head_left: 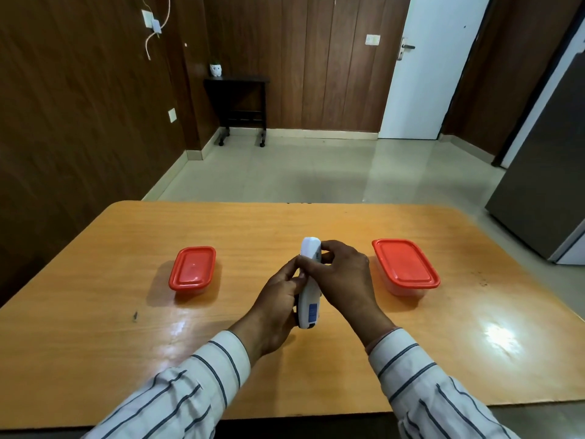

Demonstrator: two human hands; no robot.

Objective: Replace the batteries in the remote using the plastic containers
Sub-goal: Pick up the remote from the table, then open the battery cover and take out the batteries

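A white remote is held above the middle of the wooden table, its back side up with a small blue label near the lower end. My left hand grips its lower body from the left. My right hand closes over its upper half, fingertips pinching near the top. Two plastic containers with red lids stand closed on the table: a smaller one to the left and a larger one to the right. No batteries are visible.
A grey refrigerator stands off the table's right side. Beyond the far edge lie a tiled floor, a small dark side table and a white door. A small dark mark sits on the tabletop at left.
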